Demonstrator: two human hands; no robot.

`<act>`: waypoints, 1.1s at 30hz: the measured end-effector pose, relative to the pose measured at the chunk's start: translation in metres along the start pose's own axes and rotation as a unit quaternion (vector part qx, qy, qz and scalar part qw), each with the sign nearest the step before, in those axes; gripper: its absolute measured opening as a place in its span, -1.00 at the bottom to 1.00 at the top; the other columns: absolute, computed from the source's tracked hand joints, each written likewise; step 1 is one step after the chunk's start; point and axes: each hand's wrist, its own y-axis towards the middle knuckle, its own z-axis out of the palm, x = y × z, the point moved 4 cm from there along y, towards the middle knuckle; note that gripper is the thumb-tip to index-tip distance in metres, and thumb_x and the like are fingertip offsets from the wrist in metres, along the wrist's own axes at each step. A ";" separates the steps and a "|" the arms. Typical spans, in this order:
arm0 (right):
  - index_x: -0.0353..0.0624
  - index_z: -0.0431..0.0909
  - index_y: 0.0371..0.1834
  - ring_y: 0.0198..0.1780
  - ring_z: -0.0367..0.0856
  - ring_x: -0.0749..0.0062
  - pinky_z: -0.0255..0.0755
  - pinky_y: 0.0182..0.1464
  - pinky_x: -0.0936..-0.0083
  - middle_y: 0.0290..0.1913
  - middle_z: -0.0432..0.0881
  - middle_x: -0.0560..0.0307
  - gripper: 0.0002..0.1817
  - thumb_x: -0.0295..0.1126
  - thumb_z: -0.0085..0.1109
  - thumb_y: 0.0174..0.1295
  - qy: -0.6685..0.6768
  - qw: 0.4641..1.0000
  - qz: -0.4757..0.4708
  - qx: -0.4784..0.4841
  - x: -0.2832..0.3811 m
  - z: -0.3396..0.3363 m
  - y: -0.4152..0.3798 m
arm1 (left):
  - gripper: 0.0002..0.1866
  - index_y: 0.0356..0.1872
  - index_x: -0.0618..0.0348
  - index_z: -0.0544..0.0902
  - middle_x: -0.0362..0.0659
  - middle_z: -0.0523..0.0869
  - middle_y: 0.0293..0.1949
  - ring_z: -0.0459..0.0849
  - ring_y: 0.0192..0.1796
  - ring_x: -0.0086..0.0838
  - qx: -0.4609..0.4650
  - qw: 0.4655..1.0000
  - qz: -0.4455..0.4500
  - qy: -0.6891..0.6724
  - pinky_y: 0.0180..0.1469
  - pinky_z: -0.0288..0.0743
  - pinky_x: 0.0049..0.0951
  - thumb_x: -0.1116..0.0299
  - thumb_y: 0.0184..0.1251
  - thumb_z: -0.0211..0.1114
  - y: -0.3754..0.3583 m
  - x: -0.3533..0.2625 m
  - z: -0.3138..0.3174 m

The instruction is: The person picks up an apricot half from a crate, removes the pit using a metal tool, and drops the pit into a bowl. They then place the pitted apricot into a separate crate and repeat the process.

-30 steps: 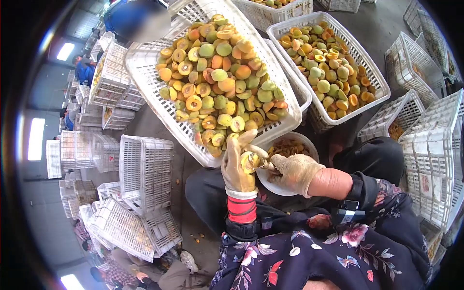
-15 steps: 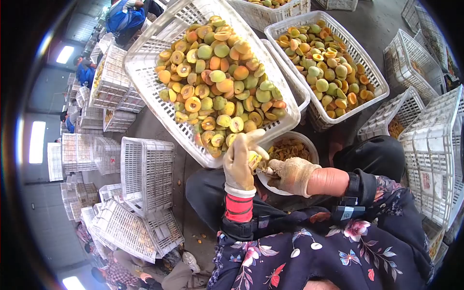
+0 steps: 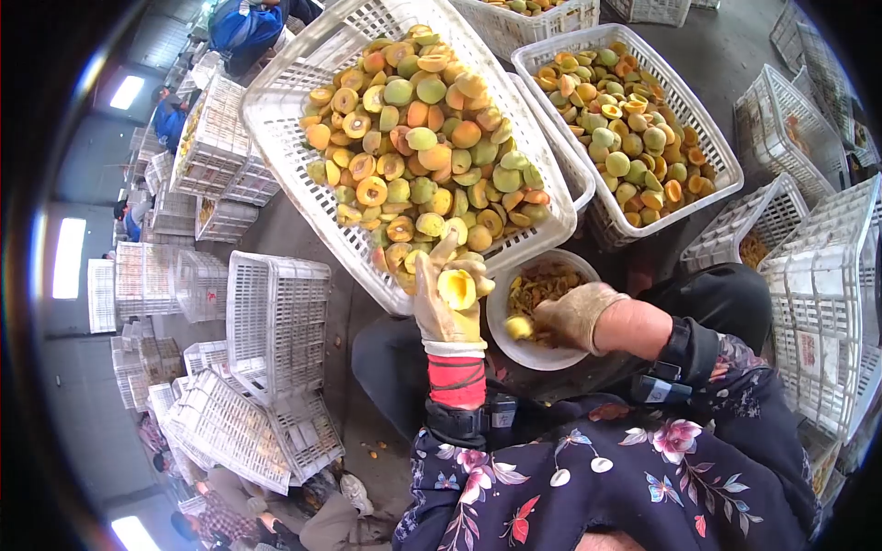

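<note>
My gloved left hand (image 3: 441, 298) holds an apricot half (image 3: 457, 289), its hollow cut face turned up, at the near edge of a tilted white crate (image 3: 276, 119) heaped with halved apricots (image 3: 423, 138). My gloved right hand (image 3: 579, 317) is closed over a white bowl (image 3: 542, 360) of brownish-yellow scraps (image 3: 544, 280). A blurred yellow piece (image 3: 520, 328) shows at its fingertips; whether the fingers also hold a tool cannot be made out.
A second white crate (image 3: 730, 179) of apricot halves stands at the upper right. Stacked crates (image 3: 280, 321) rise at the left, and more crates (image 3: 813, 303) line the right side. Other people (image 3: 243, 37) sit farther off on the left.
My hands were together over a fruit piece; now they are apart. The right has moved over the bowl, and the apricot half in the left shows its hollow face.
</note>
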 end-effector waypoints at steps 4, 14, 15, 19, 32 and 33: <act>-0.04 0.52 0.08 -0.13 0.74 -0.03 0.58 -0.10 0.14 -0.26 0.73 -0.05 -0.65 -0.24 0.14 0.24 -0.037 0.999 0.029 0.002 -0.010 -0.012 -0.002 | -0.39 0.26 0.24 0.51 0.01 0.74 -0.20 0.73 -0.29 -0.39 -0.065 0.990 0.002 0.127 -0.45 0.64 -0.43 -0.10 0.58 -0.08 -0.008 0.014 -0.020; -0.05 0.55 0.01 -0.13 0.69 -0.08 0.55 -0.01 0.12 -0.22 0.72 -0.10 -0.63 -0.17 0.15 0.18 0.159 0.980 0.021 -0.116 0.011 -0.013 0.016 | -0.52 0.25 0.26 0.54 -0.09 0.66 0.07 0.64 -0.04 -0.53 0.060 0.971 0.000 0.232 0.07 0.51 -0.51 0.14 0.68 -0.18 -0.043 0.058 -0.010; -0.04 0.56 0.00 -0.12 0.69 -0.07 0.55 0.00 0.13 -0.22 0.72 -0.09 -0.65 -0.19 0.16 0.17 0.173 0.973 0.016 -0.149 0.008 -0.015 0.015 | -0.51 0.25 0.29 0.53 -0.07 0.68 0.04 0.69 -0.07 -0.48 0.069 0.970 -0.021 0.231 0.05 0.55 -0.47 0.14 0.69 -0.20 -0.044 0.053 -0.006; 0.00 0.59 -0.15 -0.20 0.72 0.02 0.59 -0.09 0.20 -0.30 0.71 -0.01 -0.70 -0.09 0.24 0.16 0.121 0.927 0.004 -0.354 -0.015 -0.048 0.001 | -0.46 0.26 0.22 0.53 0.00 0.71 -0.01 0.76 -0.21 -0.29 0.025 0.977 -0.145 0.156 -0.02 0.60 -0.36 -0.02 0.63 -0.12 -0.043 0.050 -0.019; -0.18 0.63 0.05 -0.03 0.72 -0.01 0.57 0.01 0.17 -0.10 0.74 -0.14 -0.66 -0.28 0.15 0.27 0.020 0.988 0.076 -0.132 0.015 -0.050 0.117 | -0.58 0.15 0.19 0.60 0.00 0.74 -0.07 0.75 -0.25 -0.36 -0.087 0.989 -0.094 0.076 -0.19 0.59 -0.46 0.07 0.56 0.08 -0.033 0.059 -0.060; -0.22 0.61 0.07 -0.05 0.72 -0.02 0.58 -0.02 0.18 -0.11 0.74 -0.15 -0.65 -0.31 0.12 0.27 -0.012 0.990 0.058 -0.126 0.015 -0.041 0.136 | -0.58 0.15 0.19 0.60 0.00 0.74 -0.07 0.75 -0.25 -0.36 -0.087 0.989 -0.094 0.077 -0.19 0.59 -0.46 0.07 0.56 0.08 -0.035 0.056 -0.060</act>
